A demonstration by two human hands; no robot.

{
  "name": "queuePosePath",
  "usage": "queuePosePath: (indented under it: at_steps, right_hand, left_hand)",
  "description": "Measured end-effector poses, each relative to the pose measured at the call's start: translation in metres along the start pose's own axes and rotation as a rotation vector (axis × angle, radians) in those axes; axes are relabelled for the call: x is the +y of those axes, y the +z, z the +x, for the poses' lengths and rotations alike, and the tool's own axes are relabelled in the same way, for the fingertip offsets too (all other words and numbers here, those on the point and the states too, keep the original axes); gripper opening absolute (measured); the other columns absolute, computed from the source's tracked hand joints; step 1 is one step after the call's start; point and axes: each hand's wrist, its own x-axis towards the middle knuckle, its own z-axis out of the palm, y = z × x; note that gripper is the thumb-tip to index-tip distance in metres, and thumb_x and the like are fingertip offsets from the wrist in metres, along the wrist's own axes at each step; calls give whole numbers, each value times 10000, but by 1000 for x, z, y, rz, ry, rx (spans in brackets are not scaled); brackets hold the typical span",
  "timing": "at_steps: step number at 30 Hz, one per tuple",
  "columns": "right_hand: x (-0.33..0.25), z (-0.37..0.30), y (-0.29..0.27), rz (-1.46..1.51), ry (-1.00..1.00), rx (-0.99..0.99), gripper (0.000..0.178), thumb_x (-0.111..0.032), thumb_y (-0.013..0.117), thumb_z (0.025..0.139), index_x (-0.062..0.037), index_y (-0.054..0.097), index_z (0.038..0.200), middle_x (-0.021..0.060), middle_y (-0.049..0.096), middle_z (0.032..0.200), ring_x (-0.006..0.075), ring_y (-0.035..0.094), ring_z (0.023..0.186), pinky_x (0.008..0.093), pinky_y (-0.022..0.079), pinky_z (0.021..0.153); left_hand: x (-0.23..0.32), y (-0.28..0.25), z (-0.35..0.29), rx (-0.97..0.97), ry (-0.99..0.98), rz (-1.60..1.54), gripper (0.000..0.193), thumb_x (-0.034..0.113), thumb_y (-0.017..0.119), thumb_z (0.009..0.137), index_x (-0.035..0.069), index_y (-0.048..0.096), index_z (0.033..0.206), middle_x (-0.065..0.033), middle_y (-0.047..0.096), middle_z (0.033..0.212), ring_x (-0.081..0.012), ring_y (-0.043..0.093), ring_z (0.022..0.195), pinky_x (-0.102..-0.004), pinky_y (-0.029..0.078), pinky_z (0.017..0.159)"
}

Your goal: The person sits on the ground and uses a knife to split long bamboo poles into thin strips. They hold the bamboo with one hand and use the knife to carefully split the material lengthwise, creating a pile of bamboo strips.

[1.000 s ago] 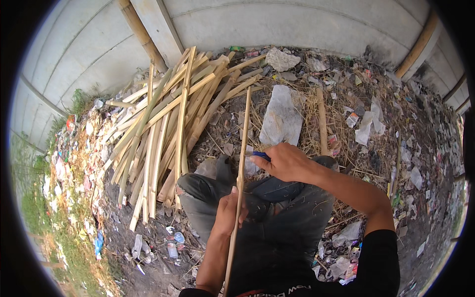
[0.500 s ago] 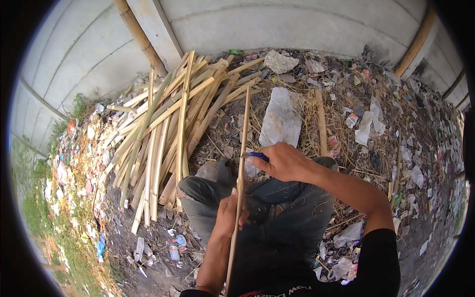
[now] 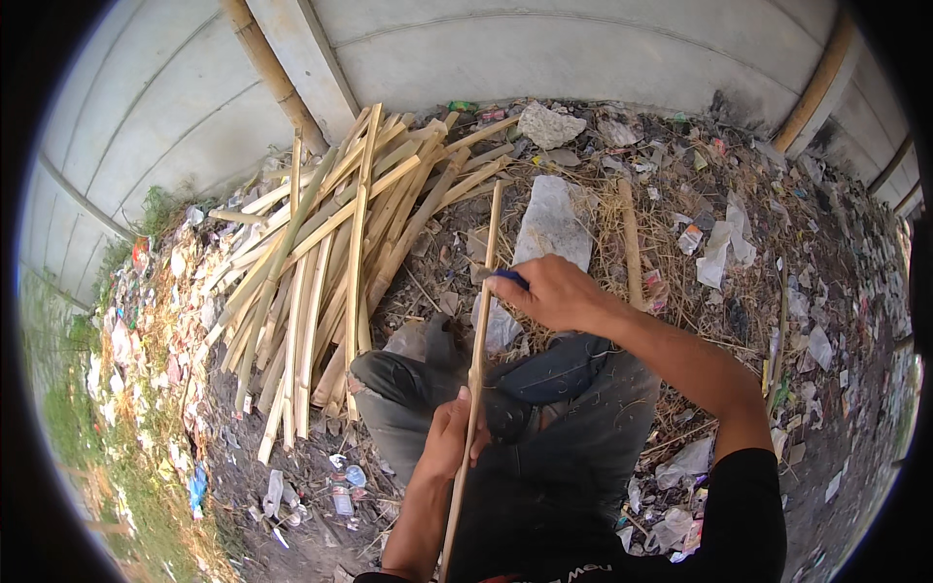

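A long, narrow bamboo strip (image 3: 484, 330) runs from my lap up past my knees, its far end tilted slightly right. My left hand (image 3: 451, 435) is closed around its lower part, thumb lying along the near face. In my right hand (image 3: 562, 293) is a knife with a blue handle (image 3: 513, 278), gripped in closed fingers. Its blade meets the strip in the upper half; most of the handle is hidden in my fist. Small pale shavings lie on my dark trousers (image 3: 583, 418).
A pile of split bamboo strips (image 3: 330, 253) lies at the far left. Beyond my knees are a flat pale slab (image 3: 554, 228), a rough stone (image 3: 551, 124) and a bamboo piece (image 3: 631, 243). Litter covers the ground, and a concrete panel wall (image 3: 564, 53) stands behind.
My right hand and the knife have shifted a little farther up the strip. The strip's far end has swung slightly right and come a bit nearer. My left hand keeps its hold.
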Motion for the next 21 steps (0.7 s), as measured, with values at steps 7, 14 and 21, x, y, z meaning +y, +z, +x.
queuePosePath:
  at_steps: [7, 14, 21]
  right_hand:
    - [-12, -12, -10, 222, 31, -17, 701, -635, 494, 991, 13, 698, 819, 186, 604, 605, 377, 625, 594, 485, 479, 606]
    - [-11, -16, 9, 33, -26, -9, 719, -620, 490, 1001, 13, 655, 701, 201, 575, 564, 413, 620, 589, 504, 481, 605]
    - [47, 16, -48, 166, 83, 298, 717, -584, 484, 1018, 23, 602, 656, 167, 509, 523, 318, 517, 507, 480, 410, 555]
  left_hand:
    - [-1, -10, -8, -89, -25, -147, 564, 525, 316, 1099, 100, 479, 766, -31, 395, 430, -126, 343, 322, -260, 274, 346]
    - [-2, -11, -10, -130, -47, -143, 564, 531, 321, 1096, 102, 473, 763, -22, 382, 432, -124, 340, 324, -260, 264, 339]
    - [-7, -12, -25, -122, -86, -91, 580, 533, 329, 1093, 90, 470, 746, -36, 396, 449, -124, 349, 331, -265, 270, 318]
